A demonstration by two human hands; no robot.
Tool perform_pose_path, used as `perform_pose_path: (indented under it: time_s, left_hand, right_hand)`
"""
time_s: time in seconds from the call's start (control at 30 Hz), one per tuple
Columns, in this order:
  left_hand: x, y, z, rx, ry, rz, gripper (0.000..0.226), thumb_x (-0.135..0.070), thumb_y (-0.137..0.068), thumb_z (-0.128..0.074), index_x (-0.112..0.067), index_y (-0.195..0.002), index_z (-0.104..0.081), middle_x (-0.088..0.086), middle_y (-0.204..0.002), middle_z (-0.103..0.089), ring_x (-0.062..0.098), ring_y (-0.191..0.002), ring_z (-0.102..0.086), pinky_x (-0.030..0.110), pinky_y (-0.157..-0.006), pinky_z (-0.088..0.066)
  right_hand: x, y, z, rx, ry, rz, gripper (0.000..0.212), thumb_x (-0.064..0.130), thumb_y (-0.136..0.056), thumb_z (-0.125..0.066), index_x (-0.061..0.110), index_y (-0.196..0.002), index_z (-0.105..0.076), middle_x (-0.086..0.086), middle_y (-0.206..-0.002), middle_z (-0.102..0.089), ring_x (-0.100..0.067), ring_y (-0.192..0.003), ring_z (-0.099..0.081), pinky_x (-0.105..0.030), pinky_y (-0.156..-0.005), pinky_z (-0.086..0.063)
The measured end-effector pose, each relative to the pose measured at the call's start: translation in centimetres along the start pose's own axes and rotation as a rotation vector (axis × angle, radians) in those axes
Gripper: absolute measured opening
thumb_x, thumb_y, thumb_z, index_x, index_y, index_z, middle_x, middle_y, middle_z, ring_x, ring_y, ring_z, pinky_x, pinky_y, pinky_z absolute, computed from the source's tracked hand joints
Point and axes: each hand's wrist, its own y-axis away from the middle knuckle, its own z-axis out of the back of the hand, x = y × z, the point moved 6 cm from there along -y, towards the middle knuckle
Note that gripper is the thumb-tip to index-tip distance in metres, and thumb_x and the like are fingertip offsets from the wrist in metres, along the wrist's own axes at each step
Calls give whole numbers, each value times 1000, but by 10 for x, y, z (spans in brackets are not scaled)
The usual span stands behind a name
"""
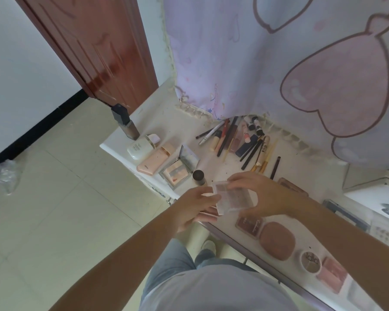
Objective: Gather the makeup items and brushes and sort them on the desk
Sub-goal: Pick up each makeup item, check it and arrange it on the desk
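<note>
Head cam: both my hands on a clear palette (233,197), held above the table (166,122) edge. L hand (195,207) cups it from below, fingers loose; R hand (259,194) pinches its top. Brushes & pencils (238,140) piled near the curtain (279,63), compacts (276,241) lined up at right.

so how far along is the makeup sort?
Mostly done, it seems. Pens and brushes lie bunched by the curtain, bottles sit at the desk's far corner, and compacts line the near edge. In hand: a clear palette, right hand gripping it, left hand at its edge. Left: placing it, perhaps beside the compacts.
</note>
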Motion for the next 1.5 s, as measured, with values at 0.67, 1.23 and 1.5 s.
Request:
perform_pose_path:
  time_s: [0.67, 1.23, 1.5]
  left_hand:
    - [-58, 1, -21, -13, 40, -229, 20, 6, -84, -55, -11, -95, -50, 7, -97, -61, 18, -83, -64, 21, -66, -59]
    - [-96, 13, -20, 93, 205, -335, 24, 8, -87, -51, -11, -96, -62, 3, -75, -72, 11, -67, -69, 18, -59, -56]
    - [-96, 16, -7, 28, -148, -484, 50, -11, -55, -73, -20, -102, -59, -6, -90, -73, 4, -83, -68, 21, -68, -52]
  right_hand:
    - [-15, 14, 33, -526, -869, -219, 31, -3, -91, -45, 6, -119, -56, -1, -77, -63, -10, -58, -57, -19, -55, -49]
    - [34, 3, 84, -445, -127, -37, 52, 27, -76, -71, 15, -122, -52, 14, -114, -36, -2, -105, -39, 5, -73, -37]
    - [36, 4, 75, -316, -210, 20, 63, 53, -69, -56, 15, -119, -55, 25, -97, -46, 4, -90, -50, -2, -72, -41]
